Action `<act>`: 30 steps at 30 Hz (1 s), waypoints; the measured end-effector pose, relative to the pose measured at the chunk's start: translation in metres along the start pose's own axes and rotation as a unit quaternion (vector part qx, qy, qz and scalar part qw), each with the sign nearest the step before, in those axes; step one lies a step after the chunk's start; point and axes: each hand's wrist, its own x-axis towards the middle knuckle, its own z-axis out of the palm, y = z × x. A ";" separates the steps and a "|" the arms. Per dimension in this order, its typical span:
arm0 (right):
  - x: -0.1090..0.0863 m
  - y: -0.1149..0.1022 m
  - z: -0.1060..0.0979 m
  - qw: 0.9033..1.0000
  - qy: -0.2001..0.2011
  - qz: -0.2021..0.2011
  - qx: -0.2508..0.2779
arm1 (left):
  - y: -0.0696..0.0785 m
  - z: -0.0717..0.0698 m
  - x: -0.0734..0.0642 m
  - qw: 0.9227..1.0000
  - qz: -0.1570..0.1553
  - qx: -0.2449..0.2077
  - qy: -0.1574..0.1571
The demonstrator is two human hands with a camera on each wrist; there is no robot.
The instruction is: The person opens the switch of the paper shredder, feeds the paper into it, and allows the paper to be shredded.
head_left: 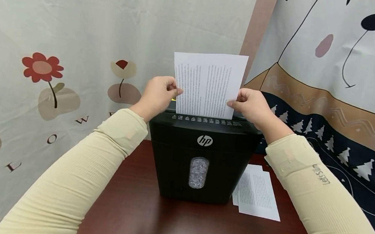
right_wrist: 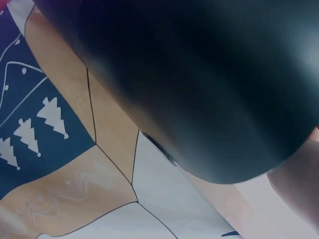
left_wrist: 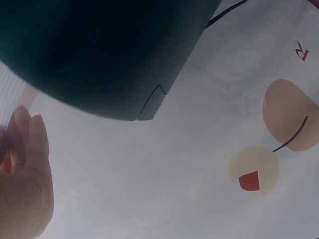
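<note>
A printed sheet of paper (head_left: 207,83) stands upright over the top of a black HP paper shredder (head_left: 176,161), its lower edge at the feed slot. My left hand (head_left: 160,93) pinches the sheet's left edge between thumb and fingers. On the opposite edge, my right hand (head_left: 251,105) pinches it the same way, thumb toward me. Shredded paper (head_left: 198,173) shows through the small window in the shredder's front. The left wrist view has the left hand (left_wrist: 30,174) at its left border, beside the dark shredder body (left_wrist: 109,55). In the right wrist view the shredder (right_wrist: 214,89) hides most of the right hand.
More printed sheets (head_left: 258,193) lie overlapped on the reddish-brown table (head_left: 123,216), right of the shredder. A pale curtain with flower prints (head_left: 92,17) hangs behind, and a fabric with tree patterns (head_left: 343,154) hangs on the right. A dark cord (left_wrist: 227,12) runs behind the shredder.
</note>
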 end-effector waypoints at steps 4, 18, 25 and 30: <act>0.000 0.003 0.001 1.000 -0.005 0.003 -0.016 | -0.003 0.001 0.000 1.000 0.007 0.020 -0.016; 0.000 0.006 -0.002 1.000 0.005 0.009 -0.028 | -0.004 0.000 0.000 1.000 -0.009 0.013 -0.022; -0.001 0.007 -0.002 1.000 0.005 0.006 -0.030 | -0.006 0.000 -0.002 1.000 0.001 0.007 -0.015; -0.003 0.007 -0.003 0.999 -0.002 0.005 -0.032 | -0.007 0.001 -0.002 1.000 -0.004 0.010 -0.024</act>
